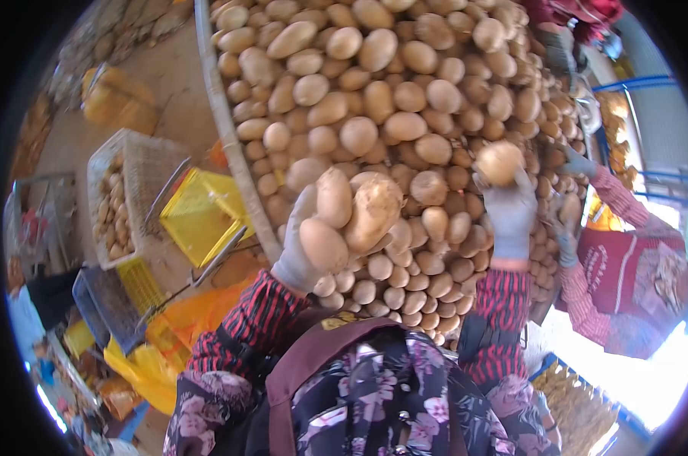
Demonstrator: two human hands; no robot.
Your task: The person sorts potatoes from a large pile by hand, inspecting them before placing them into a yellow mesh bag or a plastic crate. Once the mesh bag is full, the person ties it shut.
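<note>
My left hand (297, 251), in a grey glove, cradles three potatoes (351, 213) against its palm above the big pile. My right hand (511, 213), also gloved in grey, grips a single round potato (499, 162) at its fingertips. Both hands hover over a large table heaped with potatoes (382, 83), bounded on the left by a grey rim (230, 144). My sleeves are red and black striped.
A white crate (142, 163) with potatoes and a yellow crate (199, 213) stand on the floor at left. More crates and orange bags lie lower left. Another person in a red patterned top (625, 266) reaches gloved hands (568, 243) into the pile at right.
</note>
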